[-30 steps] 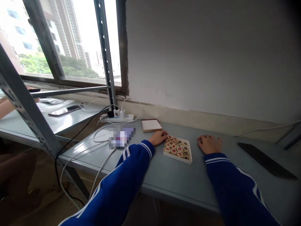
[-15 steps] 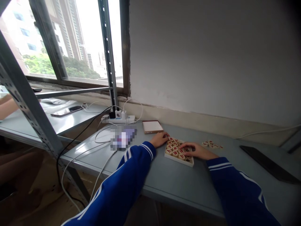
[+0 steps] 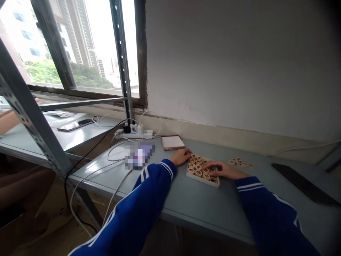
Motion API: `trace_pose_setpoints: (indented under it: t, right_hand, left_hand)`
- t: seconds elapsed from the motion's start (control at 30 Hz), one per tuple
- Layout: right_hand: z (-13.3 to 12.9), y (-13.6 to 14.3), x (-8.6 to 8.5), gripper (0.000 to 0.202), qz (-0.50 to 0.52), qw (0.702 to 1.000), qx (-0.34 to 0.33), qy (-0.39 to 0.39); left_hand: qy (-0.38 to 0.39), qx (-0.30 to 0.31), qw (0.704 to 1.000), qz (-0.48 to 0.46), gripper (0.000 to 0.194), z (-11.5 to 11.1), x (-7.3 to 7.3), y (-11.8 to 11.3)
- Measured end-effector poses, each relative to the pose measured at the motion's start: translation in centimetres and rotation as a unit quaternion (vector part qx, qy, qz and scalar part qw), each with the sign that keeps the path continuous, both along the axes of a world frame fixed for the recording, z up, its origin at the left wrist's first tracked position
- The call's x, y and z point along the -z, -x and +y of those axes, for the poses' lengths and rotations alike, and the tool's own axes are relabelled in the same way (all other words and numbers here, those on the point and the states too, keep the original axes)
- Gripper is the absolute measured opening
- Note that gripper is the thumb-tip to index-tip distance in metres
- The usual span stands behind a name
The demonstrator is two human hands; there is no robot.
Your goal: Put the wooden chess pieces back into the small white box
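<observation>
A shallow white box (image 3: pixel 199 179) of round Chinese chess pieces (image 3: pixel 198 172) lies on the grey table in front of me. The pieces sit in rows, most showing red characters, some at the right showing dark ones. My left hand (image 3: pixel 181 157) rests at the box's far left corner, its fingers curled against the edge. Over the right half of the box, my right hand (image 3: pixel 221 169) has thumb and fingers bent down onto a piece; the hand hides part of the rows there.
Several loose chess pieces (image 3: pixel 239 162) lie right of the box. The box lid (image 3: pixel 172 143) is behind my left hand. A blurred-out phone (image 3: pixel 141 156), cables and a power strip (image 3: pixel 138 134) are left; a dark flat slab (image 3: pixel 303 185) lies right. A person's arm (image 3: pixel 10 121) shows far left.
My hands stay nearly in place, with the right fingers shifted slightly over the pieces. At the far left, the other person's hand has moved slightly.
</observation>
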State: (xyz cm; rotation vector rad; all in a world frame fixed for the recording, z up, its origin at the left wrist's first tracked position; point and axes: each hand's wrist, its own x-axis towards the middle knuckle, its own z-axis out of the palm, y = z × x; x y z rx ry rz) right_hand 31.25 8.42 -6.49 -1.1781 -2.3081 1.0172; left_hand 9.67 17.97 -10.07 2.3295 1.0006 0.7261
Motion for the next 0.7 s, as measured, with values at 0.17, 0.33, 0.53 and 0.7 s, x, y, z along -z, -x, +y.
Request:
trace_pose_setpoints:
  t: [0.17,0.33,0.53,0.7]
  right_hand:
    - [0.14,-0.26,0.11,0.043,0.008,1.0,-0.004,0.019]
    - [-0.03,-0.14,0.14,0.055,0.007,0.999,0.009,0.035]
    - [-0.03,0.2,0.2,0.051,0.016,0.998,0.058,0.009]
    - [-0.21,0.33,0.07,0.041,0.001,0.999,0.051,-0.001]
  left_hand:
    - [-0.005,0.001,1.0,-0.004,0.024,0.16,0.21,-0.01]
    - [-0.004,-0.001,1.0,-0.003,0.025,0.2,0.28,-0.07]
    - [0.002,-0.002,1.0,-0.008,0.025,0.06,0.1,-0.1]
    - [0.006,0.001,1.0,-0.011,0.025,0.11,0.14,-0.06]
